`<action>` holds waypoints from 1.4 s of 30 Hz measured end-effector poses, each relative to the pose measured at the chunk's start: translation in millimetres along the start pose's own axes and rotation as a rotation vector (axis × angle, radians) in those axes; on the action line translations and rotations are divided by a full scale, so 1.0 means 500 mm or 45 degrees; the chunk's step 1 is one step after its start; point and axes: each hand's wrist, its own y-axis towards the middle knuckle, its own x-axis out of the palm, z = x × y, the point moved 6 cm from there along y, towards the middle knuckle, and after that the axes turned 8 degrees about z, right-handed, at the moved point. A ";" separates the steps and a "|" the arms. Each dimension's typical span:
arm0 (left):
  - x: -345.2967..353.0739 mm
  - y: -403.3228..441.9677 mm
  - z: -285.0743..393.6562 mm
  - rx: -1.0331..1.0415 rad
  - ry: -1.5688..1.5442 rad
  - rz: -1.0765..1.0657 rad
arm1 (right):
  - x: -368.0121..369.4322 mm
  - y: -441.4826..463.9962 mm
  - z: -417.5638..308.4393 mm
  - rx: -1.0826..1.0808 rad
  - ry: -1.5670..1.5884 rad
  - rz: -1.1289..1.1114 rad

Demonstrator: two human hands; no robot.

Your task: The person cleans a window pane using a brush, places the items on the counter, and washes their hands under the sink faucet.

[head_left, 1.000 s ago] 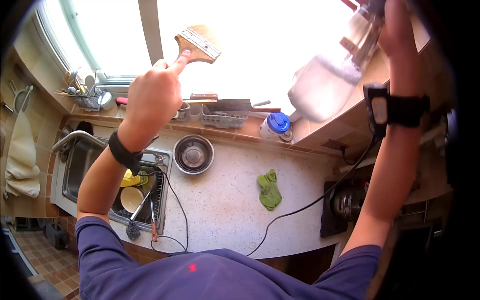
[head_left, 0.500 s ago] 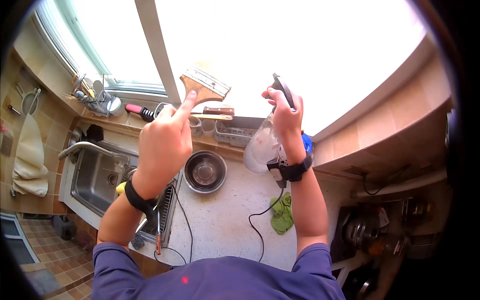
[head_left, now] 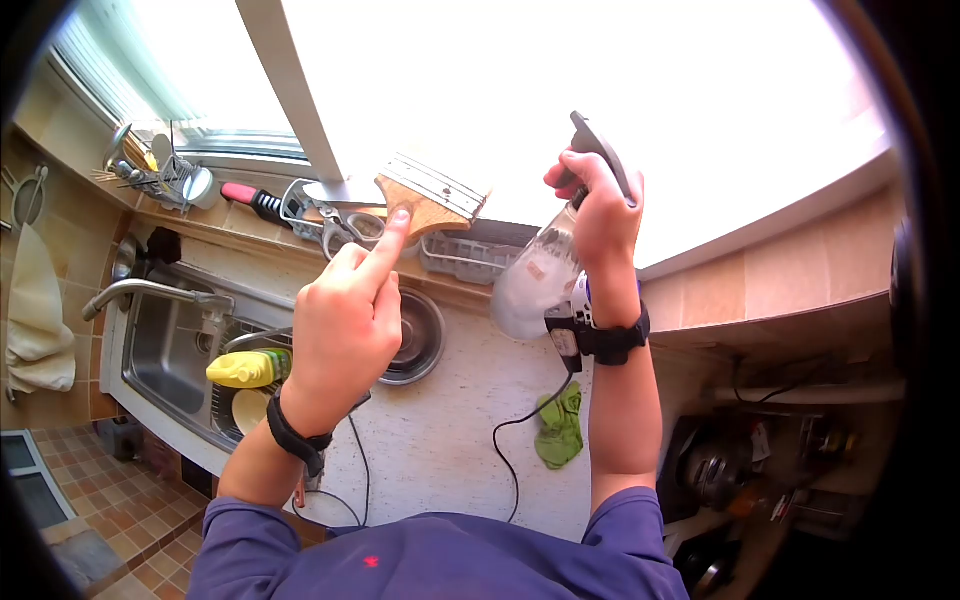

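My left hand [head_left: 348, 325] is closed on a wide flat brush [head_left: 432, 204] with a wooden handle and a riveted metal band. The index finger lies stretched along the wood, and glare from the window washes out the brush's far edge. In my right hand [head_left: 607, 215] is a clear spray bottle [head_left: 530, 290] with a dark trigger head, gripped round its neck. The bottle is tilted, its cloudy body hanging down to the left. Both hands are raised in front of the bright window [head_left: 560, 70].
A metal bowl [head_left: 418, 335] and a green cloth [head_left: 560, 428] lie on the white counter [head_left: 450, 440]. At left are the sink [head_left: 165, 340], a yellow bottle [head_left: 245, 368] and a faucet [head_left: 150, 288]. Scissors [head_left: 335, 232] and a grey plastic basket [head_left: 465, 258] stand along the sill.
My right hand and the spray bottle have shifted right and slightly up in view. The brush sits slightly right and lower. The view has turned, bringing the yellow bottle more into sight.
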 end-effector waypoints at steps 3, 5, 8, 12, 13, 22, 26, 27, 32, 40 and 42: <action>0.006 -0.008 -0.010 -0.024 0.008 -0.022 | -0.011 -0.002 0.003 0.018 0.095 0.085; 0.012 -0.015 -0.014 -0.044 0.001 -0.025 | -0.004 -0.007 -0.004 0.037 0.209 0.142; 0.024 -0.030 -0.021 -0.081 -0.042 -0.044 | 0.004 -0.007 -0.008 -0.053 0.088 -0.024; 0.033 -0.053 -0.028 -0.128 -0.054 -0.070 | -0.006 -0.008 0.009 0.048 -0.023 -0.003; 0.033 -0.056 -0.029 -0.126 -0.048 -0.064 | -0.011 -0.008 0.010 0.040 0.059 0.043; 0.027 -0.072 -0.019 -0.110 -0.073 -0.062 | -0.003 0.002 0.011 0.081 -0.086 -0.036; 0.026 -0.070 -0.022 -0.117 -0.062 -0.064 | 0.004 -0.005 0.017 0.022 0.127 0.004; 0.025 -0.069 -0.020 -0.115 -0.050 -0.061 | 0.005 -0.007 0.018 0.012 0.160 -0.005; 0.015 -0.062 -0.015 -0.132 -0.058 -0.049 | 0.006 -0.019 0.038 0.102 -0.061 -0.078; 0.009 -0.040 0.008 -0.019 -0.026 0.016 | 0.008 -0.031 0.066 0.003 -0.094 -0.130; 0.012 -0.029 0.019 -0.011 0.008 -0.012 | -0.015 -0.060 0.097 0.086 -0.028 -0.090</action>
